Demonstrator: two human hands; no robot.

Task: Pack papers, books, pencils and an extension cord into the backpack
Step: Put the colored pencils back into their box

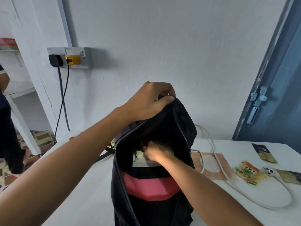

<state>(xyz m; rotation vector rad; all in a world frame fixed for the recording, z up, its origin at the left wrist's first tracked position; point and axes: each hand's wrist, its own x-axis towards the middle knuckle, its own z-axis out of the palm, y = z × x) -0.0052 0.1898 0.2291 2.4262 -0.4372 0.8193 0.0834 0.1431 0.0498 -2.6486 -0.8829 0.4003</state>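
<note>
A black backpack (177, 121) with a pink band stands upright on the white table (84, 185), its main zip open. My left hand (149, 101) pinches the top edge of the flap and holds it up. My right hand (154, 152) is inside the opening, down on the books or papers (138, 158) stacked there; its fingers are curled, and I cannot tell whether they hold anything. A white extension cord (244, 195) loops over the table to the right, its plug (269, 170) lying near the edge.
A pinkish packet (228, 170) lies under the cord, with a colourful packet (247, 172) and two dark packets (263, 152) further right. A wall socket (70, 57) with two plugs is at the left. A person (8, 128) stands far left. A blue door (276, 79) is at the right.
</note>
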